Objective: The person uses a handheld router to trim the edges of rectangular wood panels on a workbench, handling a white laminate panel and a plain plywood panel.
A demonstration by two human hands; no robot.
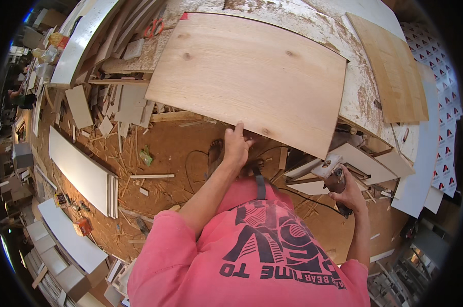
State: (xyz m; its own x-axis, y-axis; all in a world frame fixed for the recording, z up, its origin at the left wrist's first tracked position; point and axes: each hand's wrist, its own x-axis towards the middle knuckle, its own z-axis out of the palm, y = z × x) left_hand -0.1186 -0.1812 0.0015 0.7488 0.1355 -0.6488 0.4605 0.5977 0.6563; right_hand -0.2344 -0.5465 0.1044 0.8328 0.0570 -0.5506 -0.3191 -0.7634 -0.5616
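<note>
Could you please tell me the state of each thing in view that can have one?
Wooden panel: flat on the worn bench, near edge overhanging.
Left hand: touching the panel's near edge, partly beneath it.
Right hand: closed around the power tool.
Power tool: held by the panel's near right corner; running or not, I cannot tell.
Pale boards: stacked.
Green wrapper: crumpled, on the littered floor.

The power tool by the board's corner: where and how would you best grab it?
Probably around the power tool's dark, rounded body, coming from the right, as the right hand does: fingers can wrap it there, while its pale, flat base sits nearest the wooden board.
</note>
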